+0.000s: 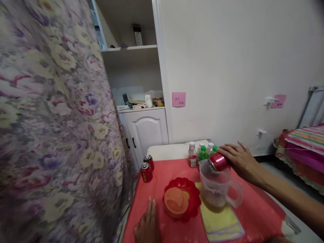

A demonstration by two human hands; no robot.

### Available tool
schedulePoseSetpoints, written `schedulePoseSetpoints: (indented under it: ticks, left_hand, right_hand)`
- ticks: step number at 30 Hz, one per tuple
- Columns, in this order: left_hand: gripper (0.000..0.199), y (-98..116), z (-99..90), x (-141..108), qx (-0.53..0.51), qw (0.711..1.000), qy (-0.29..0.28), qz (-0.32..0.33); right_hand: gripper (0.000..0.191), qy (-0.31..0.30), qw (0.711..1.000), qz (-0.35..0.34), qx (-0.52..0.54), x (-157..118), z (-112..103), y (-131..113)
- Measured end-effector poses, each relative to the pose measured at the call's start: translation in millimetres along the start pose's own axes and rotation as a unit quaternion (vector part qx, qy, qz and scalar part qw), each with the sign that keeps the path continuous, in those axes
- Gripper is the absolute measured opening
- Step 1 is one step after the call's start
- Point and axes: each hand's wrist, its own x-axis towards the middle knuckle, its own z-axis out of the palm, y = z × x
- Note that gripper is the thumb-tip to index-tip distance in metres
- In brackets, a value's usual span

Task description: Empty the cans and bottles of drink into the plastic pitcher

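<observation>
My right hand point(234, 158) is wrapped round a red drink can point(218, 162), tipped with its top end down over the mouth of a clear plastic measuring jug point(215, 189). A little liquid seems to lie low in the jug, which stands on a folded yellow cloth point(220, 222). My left hand point(148, 221) rests on the red table cover with fingers stretched out, holding nothing. Right of it, an orange bowl-like piece point(176, 202) sits in a red scalloped dish point(193, 202).
Two upright red cans point(146, 172) stand at the table's left edge. Several small bottles with white and green caps point(203, 153) stand behind the jug. A floral curtain point(63, 135) hangs close on the left; a white cabinet point(148, 131) and wall are beyond the table.
</observation>
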Motion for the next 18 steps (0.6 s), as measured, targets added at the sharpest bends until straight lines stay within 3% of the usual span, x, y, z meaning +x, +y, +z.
schedulePoseSetpoints:
  ticks: [7,13,18]
  left_hand:
    - [0.067,-1,-3.0,-5,0.022,0.999,0.037,0.014]
    - [0.069,0,-11.1,-5,-0.014,1.000,-0.012,0.014]
    - [0.057,-8,9.5,-11,-0.129,0.992,-0.003,0.003]
  right_hand:
    - [0.056,0.002,1.000,-0.001,-0.006,-3,-1,-1]
    - [0.057,0.003,1.000,0.018,0.015,-6,-4,0]
    - [0.054,0.026,0.988,0.087,0.122,-8,-30,-3]
